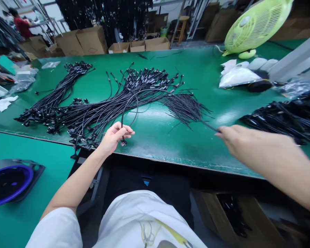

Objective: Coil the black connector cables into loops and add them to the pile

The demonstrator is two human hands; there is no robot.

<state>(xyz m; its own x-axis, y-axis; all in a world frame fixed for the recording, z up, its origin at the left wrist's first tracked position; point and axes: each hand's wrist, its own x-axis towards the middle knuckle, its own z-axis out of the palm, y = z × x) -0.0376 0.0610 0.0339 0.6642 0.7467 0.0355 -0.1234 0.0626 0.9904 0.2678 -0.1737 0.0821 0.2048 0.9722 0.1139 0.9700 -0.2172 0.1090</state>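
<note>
My left hand pinches a black cable just above its small connector end, close to the table's front edge. From there the cable arcs up and to the right over the heap. My right hand, blurred, is closed on a thin black length that runs back toward a pile of short thin black strands. It looks like the same cable, but the pile blurs the join. Behind my left hand spreads a large bundle of black cables with connectors at both ends.
A second cable bundle lies at the left. To the right are a bag of white material, a heap of black cables and a green fan. Cardboard boxes stand behind the green table. A person sits far back left.
</note>
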